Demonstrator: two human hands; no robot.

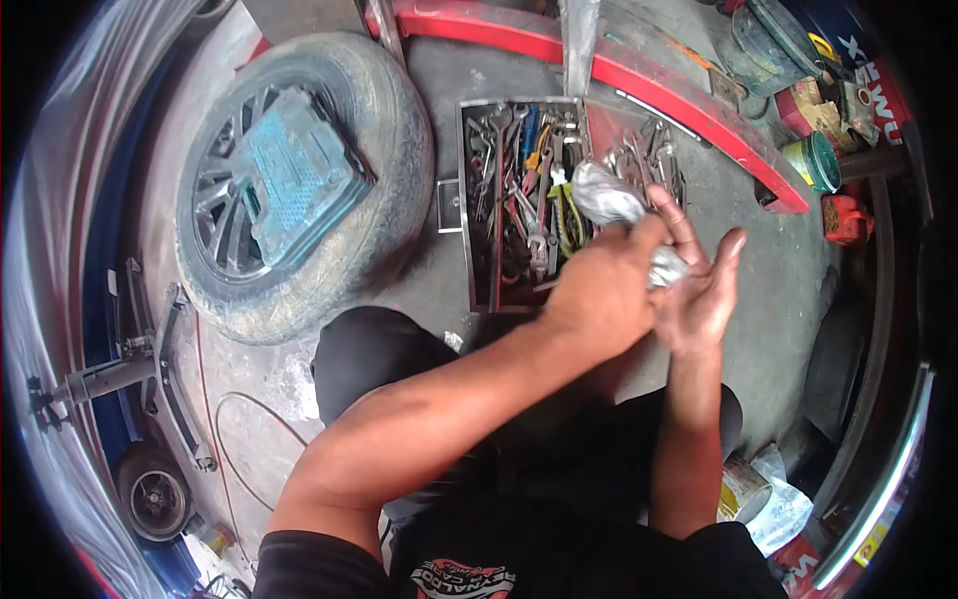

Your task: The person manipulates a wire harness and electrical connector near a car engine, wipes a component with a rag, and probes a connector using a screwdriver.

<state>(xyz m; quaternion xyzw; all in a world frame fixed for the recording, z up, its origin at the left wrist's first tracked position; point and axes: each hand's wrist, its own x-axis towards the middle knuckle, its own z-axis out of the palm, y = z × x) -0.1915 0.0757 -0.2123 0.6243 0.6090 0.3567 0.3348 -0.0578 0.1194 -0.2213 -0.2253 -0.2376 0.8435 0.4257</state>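
Note:
My left hand is closed round a crumpled whitish rag, which sticks out above the fist and shows again beside the right palm. My right hand is turned palm up with its fingers apart, and the rag lies against it. Dark smudges mark the palm. Just beyond both hands stands an open metal toolbox full of wrenches, pliers and screwdrivers. Yellow-green pliers lie among them. The hands and rag cover part of its right section.
A car wheel lies at the left, bearing a dirty blue tool case. A red steel beam curves past the far side. Buckets and a red container stand at the right. A hose runs along the left floor.

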